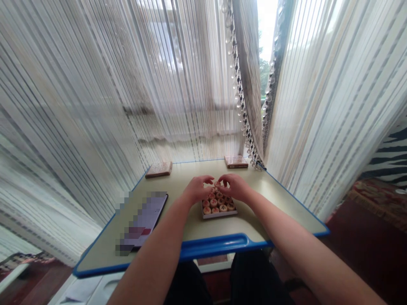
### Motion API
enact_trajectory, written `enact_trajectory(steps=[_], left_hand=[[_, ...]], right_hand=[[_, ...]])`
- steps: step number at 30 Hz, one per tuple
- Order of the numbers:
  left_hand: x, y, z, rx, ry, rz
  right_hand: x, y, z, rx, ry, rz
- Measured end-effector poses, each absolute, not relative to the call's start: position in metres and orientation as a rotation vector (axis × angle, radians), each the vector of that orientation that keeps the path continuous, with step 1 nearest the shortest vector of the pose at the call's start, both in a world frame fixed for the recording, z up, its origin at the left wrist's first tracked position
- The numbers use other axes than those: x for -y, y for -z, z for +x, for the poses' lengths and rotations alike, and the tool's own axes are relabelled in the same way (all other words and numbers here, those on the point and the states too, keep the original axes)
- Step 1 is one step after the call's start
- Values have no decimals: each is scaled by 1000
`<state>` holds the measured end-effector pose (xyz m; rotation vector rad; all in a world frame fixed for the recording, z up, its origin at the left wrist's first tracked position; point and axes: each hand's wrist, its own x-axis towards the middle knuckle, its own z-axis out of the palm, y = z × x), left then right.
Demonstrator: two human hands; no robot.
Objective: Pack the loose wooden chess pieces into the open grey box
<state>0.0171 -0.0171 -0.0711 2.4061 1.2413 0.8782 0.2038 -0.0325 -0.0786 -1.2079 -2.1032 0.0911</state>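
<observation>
A shallow open box of round wooden Chinese chess pieces sits on the table in front of me. The pieces stand in rows, with red or dark characters on their tops. My left hand is over the box's far left side, fingers and thumb apart. Across from it, my right hand has its fingertips pinched at one Chinese chess piece at the far end of the box. My hands partly hide the far rows.
The pale table has a raised blue edge and a blue front groove. A phone, partly pixelated, lies on the left. Two flat boxes are at the back, one left, one right. String curtains hang behind.
</observation>
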Motion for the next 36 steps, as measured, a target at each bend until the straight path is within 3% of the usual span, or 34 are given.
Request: enact_trajectory(steps=[6, 15, 17, 24, 36], left_hand=[[15, 71, 11, -1401, -951, 2514], [34, 64, 4, -1583, -1128, 2332], [47, 71, -2, -1470, -1037, 2493], [98, 89, -4, -1402, -1304, 2648], [115, 90, 8, -1343, -1105, 2840]], right_hand=[[70, 70, 185, 2105, -102, -1178], [108, 95, 182, 2052, 110, -1058], [107, 95, 183, 2055, 106, -1077], [104, 99, 184, 2061, 48, -1081], [106, 101, 185, 2098, 65, -1072]])
